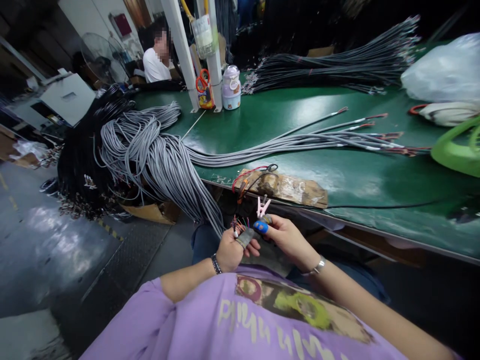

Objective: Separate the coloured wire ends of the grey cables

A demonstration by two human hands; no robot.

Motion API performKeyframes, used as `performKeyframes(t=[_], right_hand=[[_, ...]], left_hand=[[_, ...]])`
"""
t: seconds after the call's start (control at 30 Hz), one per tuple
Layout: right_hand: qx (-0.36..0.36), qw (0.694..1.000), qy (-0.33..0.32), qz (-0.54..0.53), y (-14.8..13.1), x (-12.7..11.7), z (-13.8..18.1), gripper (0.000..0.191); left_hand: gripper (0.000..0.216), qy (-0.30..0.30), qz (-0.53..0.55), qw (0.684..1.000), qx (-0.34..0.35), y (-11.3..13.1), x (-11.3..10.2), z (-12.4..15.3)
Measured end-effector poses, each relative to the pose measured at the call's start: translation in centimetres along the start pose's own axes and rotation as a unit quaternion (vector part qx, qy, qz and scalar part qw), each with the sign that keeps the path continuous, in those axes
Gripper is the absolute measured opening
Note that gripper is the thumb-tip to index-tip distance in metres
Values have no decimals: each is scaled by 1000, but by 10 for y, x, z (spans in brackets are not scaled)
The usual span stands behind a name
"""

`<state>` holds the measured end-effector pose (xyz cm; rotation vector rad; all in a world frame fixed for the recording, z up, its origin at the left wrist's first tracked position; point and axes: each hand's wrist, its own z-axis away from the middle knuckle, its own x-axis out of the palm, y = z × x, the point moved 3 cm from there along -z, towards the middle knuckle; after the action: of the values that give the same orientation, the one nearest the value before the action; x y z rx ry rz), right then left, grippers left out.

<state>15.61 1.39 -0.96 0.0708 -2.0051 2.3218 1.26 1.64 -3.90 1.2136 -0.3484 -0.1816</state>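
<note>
Wires (238, 226) in left hand (231, 249), right hand (288, 236) beside

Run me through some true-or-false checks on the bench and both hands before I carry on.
1. The left hand holds a bunch of coloured wires. True.
2. The right hand wears no wrap on any digit. False: a blue wrap covers one tip.
3. Grey cables hang over the near edge of the green table. True.
4. The lavender bottle lies on its side. False: the lavender bottle stands upright.
5. A pink clip stands just beyond the hands. True.
6. Only one wrist wears a band. False: both do, a dark band and a silvery one.
</note>
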Motion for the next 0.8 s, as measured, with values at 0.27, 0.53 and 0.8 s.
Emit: performKeyframes(t=[0.27, 0.53, 0.8], right_hand=[[39, 995, -71, -57, 3, 6, -2, 39], [26, 1000, -8, -8, 5, 5, 1, 38], [42, 998, 25, -42, 8, 5, 2, 36]], left_hand=[[45, -40, -27, 999, 1, 5, 1, 3], [41, -21, -7, 1000, 11, 0, 0, 1], [40, 6, 20, 1000, 8, 0, 0, -1]])
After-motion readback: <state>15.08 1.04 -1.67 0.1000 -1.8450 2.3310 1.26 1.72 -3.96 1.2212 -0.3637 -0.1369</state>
